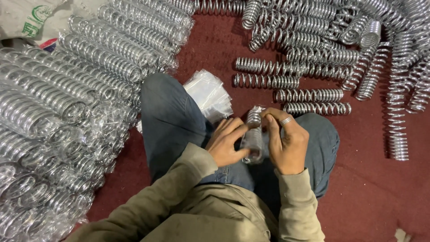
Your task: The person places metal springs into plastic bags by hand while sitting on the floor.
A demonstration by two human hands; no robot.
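Spring [253, 132], a shiny metal coil partly sheathed in a clear plastic sleeve [251, 145], is held over the person's lap between the knees. Left hand [226, 142] has its fingers closed around the lower, sleeved portion; right hand [286, 143], with a ring on one finger, pinches the upper end, fingertips pressed together on the sleeve mouth near the coil's top. Long axis runs near to far, almost upright in the view, its top end pointing away from the body toward the loose springs. Risk noted: the thin film could snag on a coil turn and tear if pulled against the wire end; grip on slick plastic is also light, so the coil could slip out of the sleeve's open end onto the trousers. Just beyond the left knee lies a stack of empty clear bags [209, 94]. On the left, bagged springs [67, 112] are heaped in rows. Farther off, bare springs [309, 67] lie scattered on the red carpet [367, 188].
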